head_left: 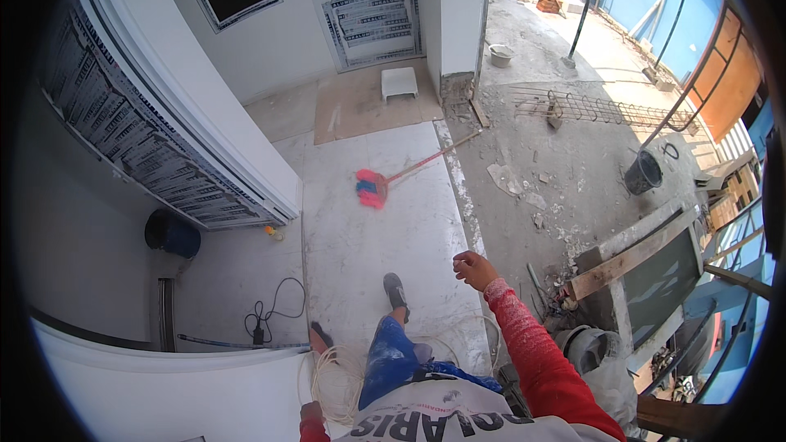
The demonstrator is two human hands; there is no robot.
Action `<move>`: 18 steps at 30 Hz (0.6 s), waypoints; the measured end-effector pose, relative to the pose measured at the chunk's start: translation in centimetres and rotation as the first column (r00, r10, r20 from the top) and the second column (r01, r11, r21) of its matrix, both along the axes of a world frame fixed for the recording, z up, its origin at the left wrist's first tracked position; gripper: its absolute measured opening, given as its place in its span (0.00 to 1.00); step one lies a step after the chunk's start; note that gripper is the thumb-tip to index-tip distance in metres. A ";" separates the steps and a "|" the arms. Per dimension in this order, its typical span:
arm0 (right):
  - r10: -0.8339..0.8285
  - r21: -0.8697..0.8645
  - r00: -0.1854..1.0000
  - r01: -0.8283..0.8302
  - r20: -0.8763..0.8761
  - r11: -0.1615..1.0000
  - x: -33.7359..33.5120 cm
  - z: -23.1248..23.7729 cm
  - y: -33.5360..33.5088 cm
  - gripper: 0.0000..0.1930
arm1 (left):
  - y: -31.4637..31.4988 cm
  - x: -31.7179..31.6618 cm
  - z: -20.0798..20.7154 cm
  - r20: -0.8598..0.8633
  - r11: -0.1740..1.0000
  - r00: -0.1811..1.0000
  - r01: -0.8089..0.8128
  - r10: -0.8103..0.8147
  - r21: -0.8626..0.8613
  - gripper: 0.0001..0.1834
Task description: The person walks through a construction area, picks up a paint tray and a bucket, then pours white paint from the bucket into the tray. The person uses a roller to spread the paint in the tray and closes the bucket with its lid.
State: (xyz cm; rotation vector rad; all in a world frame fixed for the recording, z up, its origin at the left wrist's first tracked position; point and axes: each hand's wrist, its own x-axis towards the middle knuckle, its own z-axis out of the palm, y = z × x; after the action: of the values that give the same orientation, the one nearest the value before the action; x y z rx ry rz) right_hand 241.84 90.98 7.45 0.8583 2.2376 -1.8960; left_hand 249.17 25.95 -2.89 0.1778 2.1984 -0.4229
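well, from the head view, your right hand looks empty, fingers loosely curled; your left hand's fingers i can't tell. the broom lies farther off, left of your right hand: probably light, soft-bristled, best gripped mid-handle.

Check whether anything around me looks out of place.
Two things stand out. The broom with pink-and-blue bristles appears to lie across the whitish tiled floor, its long handle extending over the rough grey concrete, rather than stored upright. Thin cream cable or hose sprawls in loose loops beside your left foot, where it could snag.
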 end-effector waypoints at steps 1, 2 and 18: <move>0.007 -0.032 1.000 -0.007 -0.012 0.999 -3.6 0.4 0.5 0.17 | 1.1 -3.0 -1.2 0.034 0.999 0.999 -0.009 0.010 -0.032 0.23; 0.016 -0.033 1.000 -0.015 0.004 0.999 -6.3 -0.1 1.2 0.18 | 2.5 -6.9 -2.6 -0.054 0.993 0.993 -0.102 0.106 0.065 0.24; -0.018 -0.026 0.491 0.083 0.871 0.996 -30.9 -15.1 24.1 0.16 | 50.9 -90.2 2.9 -0.075 0.387 0.862 -0.146 0.501 0.910 0.15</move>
State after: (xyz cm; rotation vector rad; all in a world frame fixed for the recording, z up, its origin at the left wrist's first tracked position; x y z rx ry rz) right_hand 210.90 115.10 -7.70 1.4556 1.4741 -1.0603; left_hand 158.98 76.83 -0.04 0.2173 2.5053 1.0951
